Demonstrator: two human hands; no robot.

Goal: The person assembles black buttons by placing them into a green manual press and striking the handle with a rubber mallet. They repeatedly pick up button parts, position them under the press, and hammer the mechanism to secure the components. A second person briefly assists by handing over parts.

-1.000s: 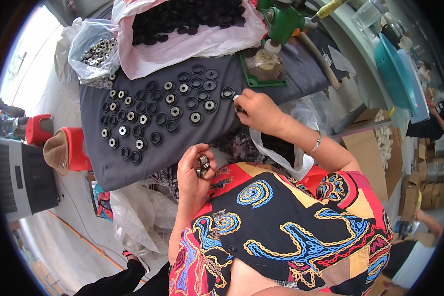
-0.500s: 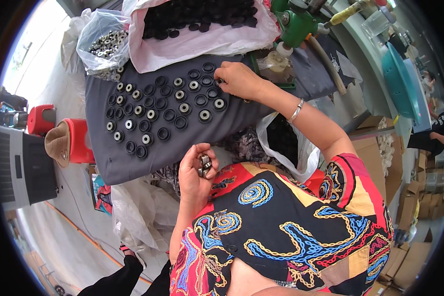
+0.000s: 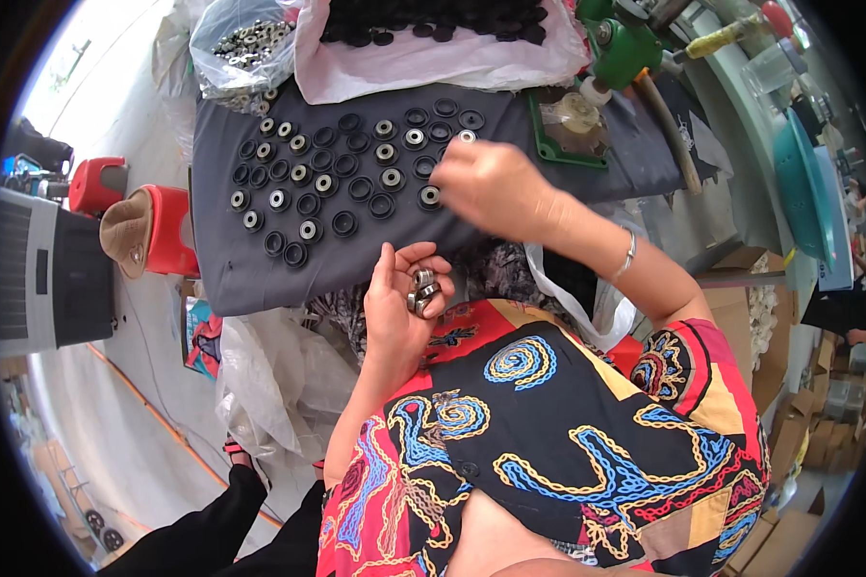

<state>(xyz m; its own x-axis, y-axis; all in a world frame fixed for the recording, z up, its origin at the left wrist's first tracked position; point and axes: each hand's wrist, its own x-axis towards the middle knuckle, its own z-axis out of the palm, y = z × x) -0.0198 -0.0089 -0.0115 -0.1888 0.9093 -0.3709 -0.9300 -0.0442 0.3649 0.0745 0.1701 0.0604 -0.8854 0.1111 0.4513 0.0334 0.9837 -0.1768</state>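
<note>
My left hand [image 3: 394, 313] is cupped palm-up at the near edge of the cloth-covered table [image 3: 245, 284]. Several small shiny metal bearings [image 3: 422, 290] lie in it, its fingers curled round them. Over the right part of the spread pieces hovers my right hand [image 3: 510, 192]; its fingertips are blurred, so I cannot see whether they hold anything. Below it on the cloth lie loose rows of round black rings [image 3: 361, 188]. Some have a metal bearing seated inside, such as the one in the middle [image 3: 392, 179]; a bearing [image 3: 467, 137] also shows just beyond my right hand.
At the table's far side stand a clear bag of metal bearings [image 3: 250, 53] and a white sack [image 3: 433, 60] with black round pieces. A green hand press [image 3: 625, 48] is at the back right. Red stools [image 3: 168, 231] and a grey bin [image 3: 77, 274] stand left.
My right hand has drawn back from the far-right rings toward me, leaving a bearing in a ring there. My left hand still holds its bearings, with fingers slightly more open. The whole view has shifted.
</note>
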